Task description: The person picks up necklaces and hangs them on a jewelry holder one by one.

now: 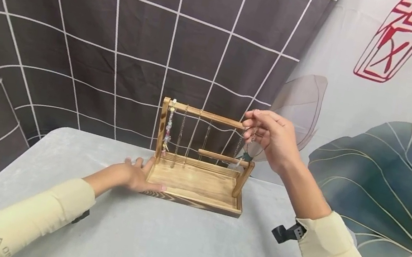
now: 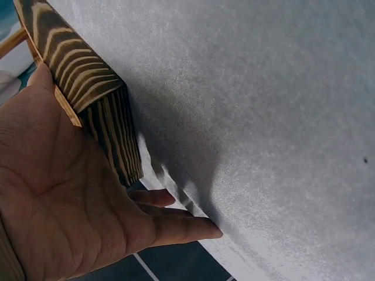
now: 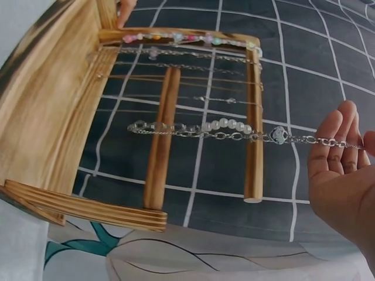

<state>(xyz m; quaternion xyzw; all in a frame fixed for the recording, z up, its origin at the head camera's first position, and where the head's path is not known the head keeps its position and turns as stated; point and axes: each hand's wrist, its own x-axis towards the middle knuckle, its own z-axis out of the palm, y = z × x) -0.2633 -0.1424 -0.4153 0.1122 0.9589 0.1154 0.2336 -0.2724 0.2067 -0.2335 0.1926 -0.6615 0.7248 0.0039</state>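
Note:
My right hand (image 1: 271, 135) is raised at the free end of the stand's upper bar. Between thumb and fingertips it pinches a silver chain necklace (image 3: 231, 124) with white pearls and a clear ornament. In the right wrist view the chain crosses the upper bar (image 3: 253, 170) near its free end. A wooden jewelry stand (image 1: 192, 183) with a shallow tray base rests on the table. My left hand (image 1: 135, 177) touches the tray's left front corner, thumb along the front rim and fingers extended by the left side.
On the upper bar hang a colorful beaded strand (image 1: 168, 129) and several thin chains (image 1: 179, 137). A shorter lower bar (image 1: 221, 156) stands at the right. A grey cloth covers the table (image 1: 177, 243). Behind hang a dark grid curtain (image 1: 140, 29) and a printed white cloth (image 1: 343, 102).

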